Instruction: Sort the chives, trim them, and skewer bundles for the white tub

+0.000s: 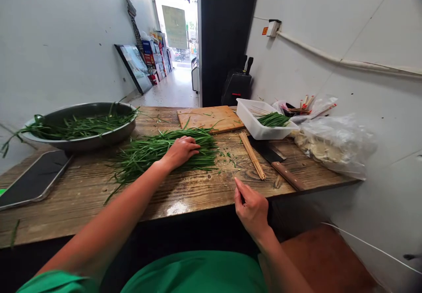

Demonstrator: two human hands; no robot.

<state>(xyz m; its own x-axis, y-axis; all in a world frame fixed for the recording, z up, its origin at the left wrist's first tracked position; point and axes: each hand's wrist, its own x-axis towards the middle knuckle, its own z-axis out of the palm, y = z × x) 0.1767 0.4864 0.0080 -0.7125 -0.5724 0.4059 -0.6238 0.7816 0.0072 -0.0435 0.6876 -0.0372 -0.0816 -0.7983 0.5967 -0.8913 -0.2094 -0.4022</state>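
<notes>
A heap of long green garlic chives [145, 150] lies across the middle of the wooden table. My left hand [181, 151] is on top of it, fingers curled down onto some of the stalks. Lower right, my right hand [251, 205] pinches a very thin bamboo skewer [234, 175] between thumb and forefinger; only a faint tip shows above the fingers. A bundle of similar skewers [252, 155] lies just beyond that hand. Beside the bundle is a cleaver [278, 163] with a wooden handle. Small green scraps dot the wood between my hands.
A metal basin [95, 141] of chives stands left, with a phone [34, 178] in front. Behind the heap lies a cutting board [211, 118]. To the right are a white plastic tub [263, 131] holding chives and skewers, and a plastic bag [332, 143] with pale contents.
</notes>
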